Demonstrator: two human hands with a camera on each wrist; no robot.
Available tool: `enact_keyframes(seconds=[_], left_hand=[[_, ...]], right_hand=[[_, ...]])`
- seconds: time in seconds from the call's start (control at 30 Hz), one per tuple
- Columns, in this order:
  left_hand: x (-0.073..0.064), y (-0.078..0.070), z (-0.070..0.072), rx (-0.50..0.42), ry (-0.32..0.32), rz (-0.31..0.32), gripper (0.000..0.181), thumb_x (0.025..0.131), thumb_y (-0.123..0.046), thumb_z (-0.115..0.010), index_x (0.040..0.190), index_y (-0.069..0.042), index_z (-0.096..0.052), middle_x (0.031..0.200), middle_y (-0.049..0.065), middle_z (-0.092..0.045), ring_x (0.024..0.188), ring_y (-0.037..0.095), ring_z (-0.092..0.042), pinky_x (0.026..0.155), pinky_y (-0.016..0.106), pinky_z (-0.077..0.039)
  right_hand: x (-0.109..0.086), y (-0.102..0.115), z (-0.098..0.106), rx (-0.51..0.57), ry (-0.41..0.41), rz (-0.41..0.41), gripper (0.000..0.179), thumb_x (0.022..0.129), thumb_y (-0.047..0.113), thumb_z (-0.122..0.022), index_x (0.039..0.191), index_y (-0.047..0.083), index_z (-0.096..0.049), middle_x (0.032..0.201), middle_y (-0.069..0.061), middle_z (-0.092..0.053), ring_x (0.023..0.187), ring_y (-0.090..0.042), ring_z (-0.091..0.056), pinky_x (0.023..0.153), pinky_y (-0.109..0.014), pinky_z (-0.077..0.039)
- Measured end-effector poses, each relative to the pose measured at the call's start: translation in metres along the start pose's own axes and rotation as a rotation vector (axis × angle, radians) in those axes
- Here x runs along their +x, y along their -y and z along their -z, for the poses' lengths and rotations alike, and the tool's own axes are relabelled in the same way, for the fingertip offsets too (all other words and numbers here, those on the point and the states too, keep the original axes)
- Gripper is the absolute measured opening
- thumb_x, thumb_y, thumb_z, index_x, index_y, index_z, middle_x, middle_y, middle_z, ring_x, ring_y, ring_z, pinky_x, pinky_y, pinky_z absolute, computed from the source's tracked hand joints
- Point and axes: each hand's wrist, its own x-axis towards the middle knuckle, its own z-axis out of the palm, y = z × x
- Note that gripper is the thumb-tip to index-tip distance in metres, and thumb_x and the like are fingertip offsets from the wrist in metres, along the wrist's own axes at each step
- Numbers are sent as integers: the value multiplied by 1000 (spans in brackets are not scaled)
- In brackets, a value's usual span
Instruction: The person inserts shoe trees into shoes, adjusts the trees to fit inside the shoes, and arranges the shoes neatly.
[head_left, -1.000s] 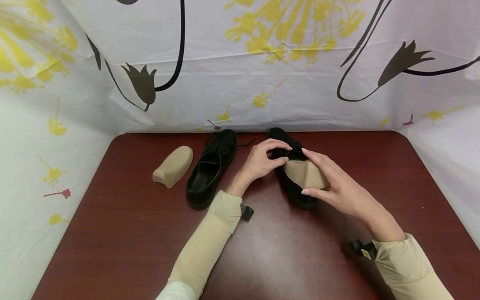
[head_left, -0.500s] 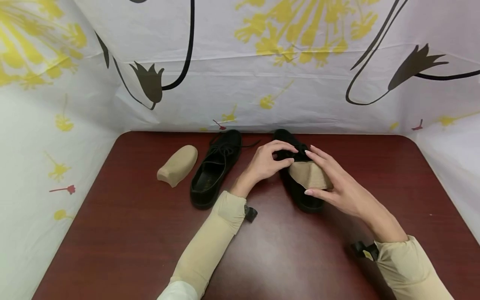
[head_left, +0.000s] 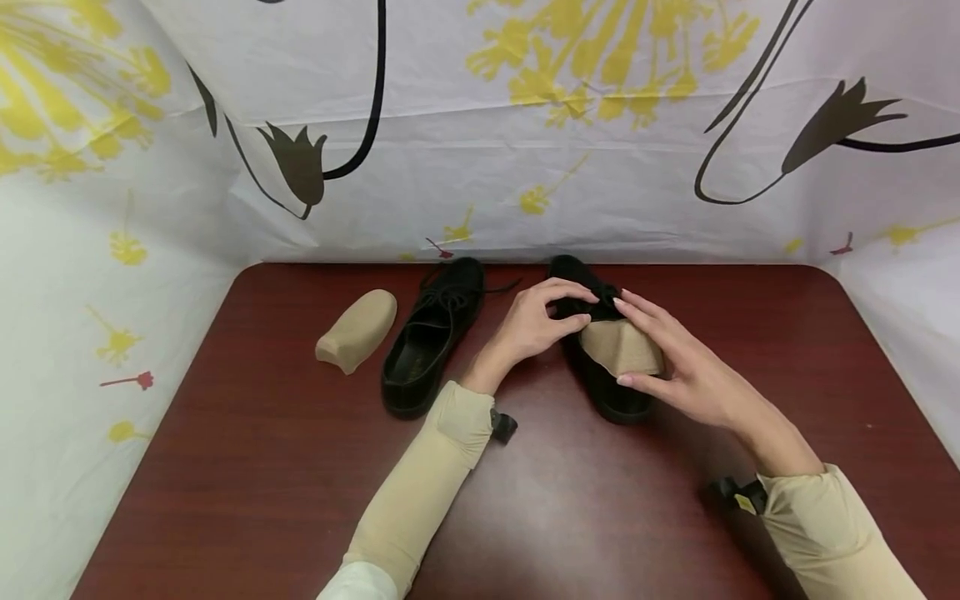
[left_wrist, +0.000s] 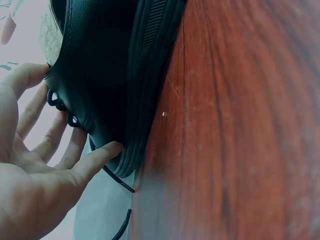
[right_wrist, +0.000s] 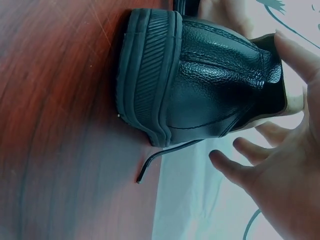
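Note:
A black lace-up shoe (head_left: pixel 622 408) lies on the table with a beige moulded shoe insert (head_left: pixel 621 347) in its opening. The insert's rear end shows; its front part is hidden inside. My left hand (head_left: pixel 531 321) holds the shoe's front, thumb at the edge of the opening and fingers over the laces; in the left wrist view its little finger touches the shoe (left_wrist: pixel 100 55) near the sole. My right hand (head_left: pixel 697 375) grips the insert from the right, thumb at its heel end. In the right wrist view the thumb is at the heel rim of the shoe (right_wrist: pixel 215 80).
To the left stands the matching black shoe (head_left: pixel 408 387), laces tied, one lace end trailing right. Beside it lies a second beige insert (head_left: pixel 358 332). The dark red table (head_left: pixel 247 467) meets a white patterned cloth (head_left: pixel 480 192) along its back edge.
The view has shifted slightly. My right hand and the insert's rear end have moved a little; both hands keep their places on the shoe and insert.

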Motion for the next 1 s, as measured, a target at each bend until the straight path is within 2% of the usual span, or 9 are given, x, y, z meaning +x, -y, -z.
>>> enact_keyframes(seconds=[0.23, 0.43, 0.73, 1.0], left_hand=[[0, 1, -1, -3, -4, 1, 22, 93, -24, -73, 115, -21, -73, 124, -8, -62, 117, 4, -54, 95, 42, -50], [0, 1, 0, -10, -4, -5, 23, 93, -24, -72, 115, -20, -73, 124, -7, -62, 117, 4, -54, 94, 44, -50], [-1, -1, 0, -1, -3, 17, 22, 94, -24, -72, 115, -21, -73, 125, -7, -62, 118, 5, -54, 95, 42, -50], [0, -2, 1, -5, 3, 23, 23, 94, -25, -72, 116, -21, -73, 125, -8, -61, 118, 5, -54, 95, 42, -50]], right_hand=[[2, -2, -1, -30, 11, -102, 91, 80, 7, -83, 156, 18, -34, 164, -1, -20, 146, -16, -27, 102, -6, -26], [2, -7, -4, 5, 19, -138, 84, 84, 6, -80, 155, 20, -37, 164, 0, -20, 143, -4, -29, 93, -5, -36], [-3, -13, -2, 36, 38, -176, 76, 91, 5, -72, 155, 22, -36, 164, 2, -20, 145, -12, -28, 92, -11, -43], [2, -13, -2, 44, 34, -176, 76, 90, 3, -72, 155, 21, -37, 164, 1, -20, 142, -1, -28, 90, -8, -41]])
